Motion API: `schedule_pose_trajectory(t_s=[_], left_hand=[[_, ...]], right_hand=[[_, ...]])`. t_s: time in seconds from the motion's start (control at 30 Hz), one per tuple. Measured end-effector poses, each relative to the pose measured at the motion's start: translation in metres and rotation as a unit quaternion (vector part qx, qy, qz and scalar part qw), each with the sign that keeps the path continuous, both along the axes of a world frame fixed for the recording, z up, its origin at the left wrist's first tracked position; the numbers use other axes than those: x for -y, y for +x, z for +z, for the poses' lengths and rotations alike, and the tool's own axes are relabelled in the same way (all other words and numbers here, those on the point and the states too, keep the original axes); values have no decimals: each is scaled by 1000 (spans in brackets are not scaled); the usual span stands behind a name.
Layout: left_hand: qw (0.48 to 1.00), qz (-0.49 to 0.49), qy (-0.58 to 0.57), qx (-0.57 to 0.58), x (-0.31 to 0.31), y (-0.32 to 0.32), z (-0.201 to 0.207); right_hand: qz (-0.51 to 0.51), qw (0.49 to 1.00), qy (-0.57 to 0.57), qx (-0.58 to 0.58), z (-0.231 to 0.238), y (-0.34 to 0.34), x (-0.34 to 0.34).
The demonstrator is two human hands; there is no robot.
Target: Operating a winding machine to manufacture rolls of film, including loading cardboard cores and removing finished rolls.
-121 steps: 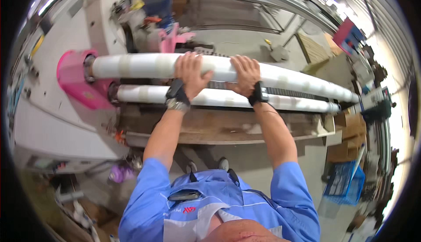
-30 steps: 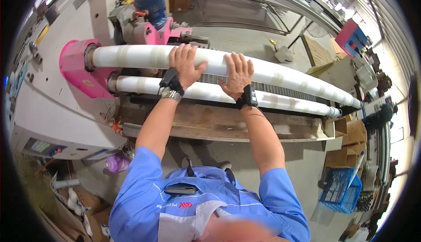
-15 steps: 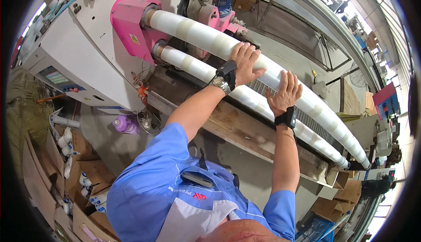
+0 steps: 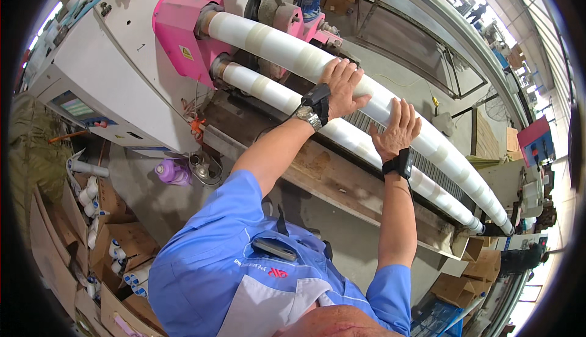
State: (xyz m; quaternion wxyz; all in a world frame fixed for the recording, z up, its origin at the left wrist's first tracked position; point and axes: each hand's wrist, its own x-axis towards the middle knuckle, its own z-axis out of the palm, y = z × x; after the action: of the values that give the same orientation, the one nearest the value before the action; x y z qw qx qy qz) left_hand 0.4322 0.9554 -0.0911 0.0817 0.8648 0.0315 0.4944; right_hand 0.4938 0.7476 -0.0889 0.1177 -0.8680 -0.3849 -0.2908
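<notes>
My left hand (image 4: 343, 90) lies on a long white roll (image 4: 278, 45), fingers stretched over its top and thumb out to the side. Further right, my right hand (image 4: 395, 132) rests its extended fingers on the near side of the same roll. Both hands are open, palms down. Translucent bands ring the roll at intervals. A second, lower white roll (image 4: 360, 143) runs alongside, nearer to me, passing under my wrists. The left ends of both rolls sit on shafts in a pink housing (image 4: 183, 28). Between the rolls a ridged grey surface (image 4: 442, 175) shows.
A white machine cabinet (image 4: 91, 80) with a control panel stands at left. Below the rolls runs a stained metal trough (image 4: 317, 169). On the floor are a purple bottle (image 4: 173, 172) and, lower left, cardboard boxes (image 4: 131, 239) holding white rolls. More boxes (image 4: 455, 291) stand at right.
</notes>
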Motion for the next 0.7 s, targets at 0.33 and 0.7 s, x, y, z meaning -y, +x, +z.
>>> schedule_pose_trajectory(t_s=[0.33,0.7], left_hand=[[1000,-1,2,-21,-1,-2,0],[1000,-11,2,-19,0,0,0]], right_hand=[[1,1000,6,3,-2,1,0],[0,1000,6,3,-1,0,2]])
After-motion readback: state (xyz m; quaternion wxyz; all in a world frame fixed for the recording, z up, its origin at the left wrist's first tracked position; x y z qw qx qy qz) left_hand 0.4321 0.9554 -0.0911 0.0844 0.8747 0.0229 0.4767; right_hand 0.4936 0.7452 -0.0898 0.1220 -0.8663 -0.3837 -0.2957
